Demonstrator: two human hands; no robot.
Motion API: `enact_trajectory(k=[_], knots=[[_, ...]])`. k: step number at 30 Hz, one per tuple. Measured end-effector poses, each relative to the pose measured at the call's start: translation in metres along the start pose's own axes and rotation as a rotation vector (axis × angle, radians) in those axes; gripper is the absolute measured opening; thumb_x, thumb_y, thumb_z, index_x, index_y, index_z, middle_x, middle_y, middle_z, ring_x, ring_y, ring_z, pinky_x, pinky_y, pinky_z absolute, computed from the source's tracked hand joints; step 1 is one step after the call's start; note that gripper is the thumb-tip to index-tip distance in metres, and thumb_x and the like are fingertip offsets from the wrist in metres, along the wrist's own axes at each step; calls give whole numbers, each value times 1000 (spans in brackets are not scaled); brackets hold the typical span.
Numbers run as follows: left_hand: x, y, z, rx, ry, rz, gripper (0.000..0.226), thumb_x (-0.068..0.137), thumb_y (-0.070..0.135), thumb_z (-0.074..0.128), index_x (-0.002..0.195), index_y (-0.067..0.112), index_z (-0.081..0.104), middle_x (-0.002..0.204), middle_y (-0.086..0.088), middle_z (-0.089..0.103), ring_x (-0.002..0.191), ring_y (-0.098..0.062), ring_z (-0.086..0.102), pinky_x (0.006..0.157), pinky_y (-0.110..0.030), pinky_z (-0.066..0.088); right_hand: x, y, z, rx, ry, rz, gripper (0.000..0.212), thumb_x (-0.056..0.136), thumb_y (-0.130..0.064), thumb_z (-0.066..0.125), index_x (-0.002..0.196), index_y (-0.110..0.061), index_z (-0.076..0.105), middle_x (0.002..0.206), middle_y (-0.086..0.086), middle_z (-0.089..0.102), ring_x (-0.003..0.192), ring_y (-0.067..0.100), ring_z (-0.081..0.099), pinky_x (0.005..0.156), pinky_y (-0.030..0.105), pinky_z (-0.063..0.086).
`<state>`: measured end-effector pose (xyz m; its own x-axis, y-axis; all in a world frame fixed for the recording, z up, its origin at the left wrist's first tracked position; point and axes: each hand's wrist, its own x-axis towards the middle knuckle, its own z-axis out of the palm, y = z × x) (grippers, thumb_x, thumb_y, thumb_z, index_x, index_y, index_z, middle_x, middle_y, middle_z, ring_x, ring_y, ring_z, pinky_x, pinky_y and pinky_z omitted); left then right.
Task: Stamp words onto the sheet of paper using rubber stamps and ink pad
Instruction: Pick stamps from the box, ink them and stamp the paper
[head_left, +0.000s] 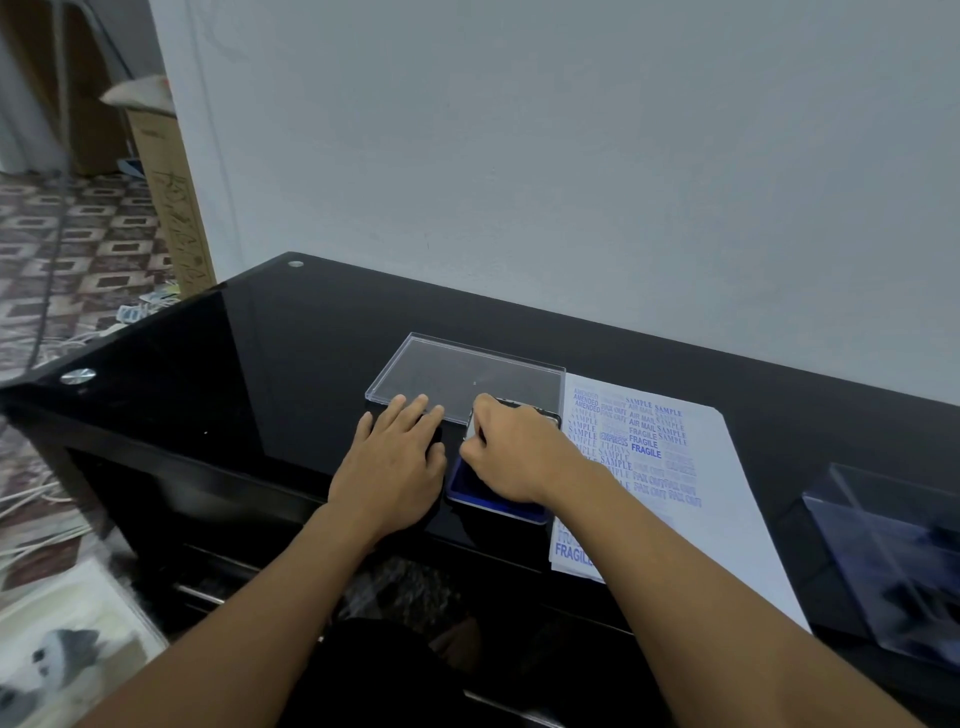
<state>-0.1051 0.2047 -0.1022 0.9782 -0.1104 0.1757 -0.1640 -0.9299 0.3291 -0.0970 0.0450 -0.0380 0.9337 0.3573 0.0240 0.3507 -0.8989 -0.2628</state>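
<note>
Your left hand (390, 464) lies flat on the black glass table (249, 364), palm down, its fingers (415, 410) straight and slightly spread; it grips nothing, and the fingertips reach the near edge of the clear plastic lid (467, 374) that lies flat on the tabletop just beyond. Your right hand (511, 452) sits close beside it with its fingers curled in, pinching a small rubber stamp (471, 433); only a pale sliver of the stamp shows past your thumb and forefinger. That hand is over the far left part of the ink pad (493, 501), a blue tray with a dark pad surface, whose near edge shows below your wrist. The hand hides the stamp's face, so you cannot tell whether it is touching the pad. The sheet of paper (722, 499) lies just to the right of the ink pad, flat on the table, and your right forearm crosses its near left corner. Its upper left part is crowded with blue printed words, among them AMENDED, SAMPLE, AIR MAIL, FRAGILE and FAX OUT, with another FRAGILE near the lower left edge. Well to the right, at the table's edge, stands a clear box (883, 525) with dark, blurred things inside. A cardboard carton (171, 208) leans by the wall to the left of the table.
</note>
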Motion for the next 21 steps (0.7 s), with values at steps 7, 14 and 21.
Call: enact_trajectory(k=[7,14,21], knots=[[3,2,-3,-12,-16,-9,54,104,33,31,156,24,22,165,3,14,152,-17,2,123,-48,7,-7,1,3,-13,34,-14,14,95,-30,46,92,-19,39,87,10,61,78,30,57,67,39,47],[2,4,-4,-2,-7,-15,53,103,33,35,155,22,26,164,2,16,152,-18,6,122,-53,9,-1,1,3,-5,36,-12,14,96,-30,45,90,-19,39,75,2,49,71,26,50,63,36,39],[2,11,-13,-54,2,-39,53,103,29,35,155,21,27,164,1,17,152,-17,8,121,-51,10,-6,4,1,55,63,-13,14,94,-31,47,88,-19,42,75,0,51,73,26,54,61,35,39]])
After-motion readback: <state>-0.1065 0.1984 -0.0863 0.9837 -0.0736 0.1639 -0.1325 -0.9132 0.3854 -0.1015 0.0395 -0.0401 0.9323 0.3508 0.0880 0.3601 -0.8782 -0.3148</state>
